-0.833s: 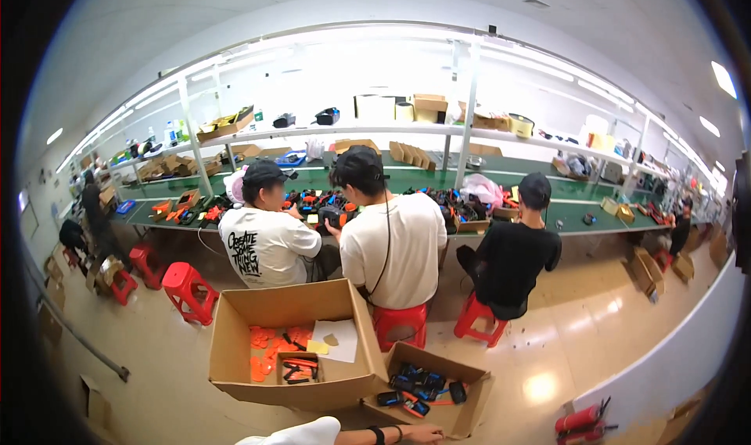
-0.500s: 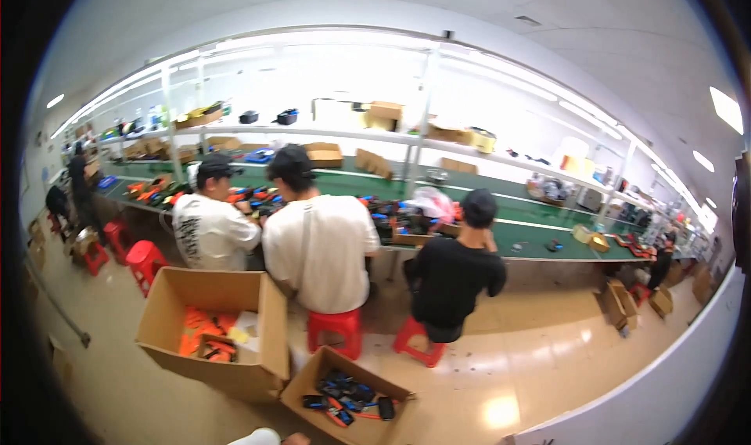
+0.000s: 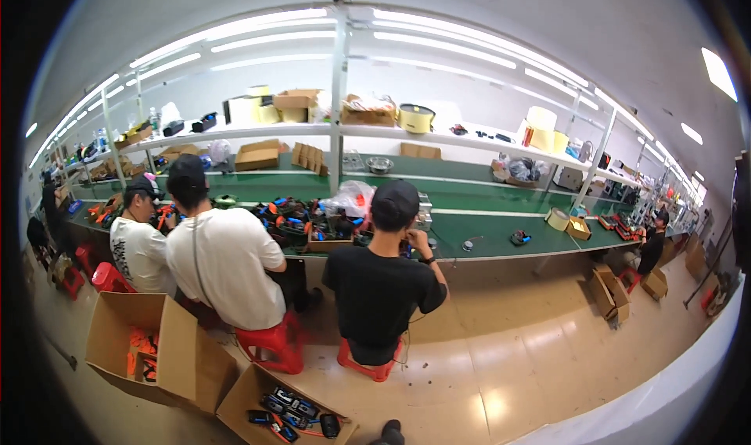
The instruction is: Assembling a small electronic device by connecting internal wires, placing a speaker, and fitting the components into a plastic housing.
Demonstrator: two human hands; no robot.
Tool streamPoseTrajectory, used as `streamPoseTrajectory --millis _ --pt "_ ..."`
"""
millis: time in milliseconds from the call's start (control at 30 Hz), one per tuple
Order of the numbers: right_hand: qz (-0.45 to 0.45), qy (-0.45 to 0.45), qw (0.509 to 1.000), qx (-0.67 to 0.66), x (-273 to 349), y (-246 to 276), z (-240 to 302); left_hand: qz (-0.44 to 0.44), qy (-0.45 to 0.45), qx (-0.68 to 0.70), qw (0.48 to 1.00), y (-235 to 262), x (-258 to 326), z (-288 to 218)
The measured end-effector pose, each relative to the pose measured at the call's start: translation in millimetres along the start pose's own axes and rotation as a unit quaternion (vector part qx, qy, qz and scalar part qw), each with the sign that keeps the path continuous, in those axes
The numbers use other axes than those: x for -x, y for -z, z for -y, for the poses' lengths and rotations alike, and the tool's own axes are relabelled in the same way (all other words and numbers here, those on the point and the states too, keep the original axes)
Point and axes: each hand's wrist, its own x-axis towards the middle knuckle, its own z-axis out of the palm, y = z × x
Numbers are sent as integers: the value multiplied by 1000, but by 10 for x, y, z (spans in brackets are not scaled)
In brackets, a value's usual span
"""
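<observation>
Neither of my hands is in the picture. Closest to me, at the lower edge, stands an open cardboard box (image 3: 227, 406) holding several black tool-like pieces (image 3: 291, 410) with blue and orange parts. To its left is a taller open carton (image 3: 125, 367) with orange pieces (image 3: 144, 347) inside. A dark shoe (image 3: 389, 432) shows at the lower edge, right of the low box.
A long green workbench (image 3: 485, 237) with a shelf above runs across the room. Two people in white shirts (image 3: 227, 257) and one in black (image 3: 383, 288) sit before it on red stools (image 3: 274, 343). Black, blue and orange parts (image 3: 289, 222) cover its left stretch.
My view has swung right and moved closer to the bench, so people and boxes sit farther left. A white sleeve and part of a hand at the lower edge have left the picture.
</observation>
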Motion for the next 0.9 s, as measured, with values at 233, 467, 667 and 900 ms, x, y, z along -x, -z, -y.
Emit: streamPoseTrajectory --millis 233,467,667,900 --pt "-129 -72 974 -174 -1670 1662 -729 52 291 576 762 267 -1943 -502" --pt "-68 -67 941 -326 -2693 3175 327 -12 229 764 603 2676 -4508 -1404" --pt "-29 -12 956 -292 -4088 4278 521 20 156 843 514 3450 -5842 -1818" --pt "3 -2 966 -259 -5728 5563 1026 -74 209 835 503 3953 -7073 -1923"
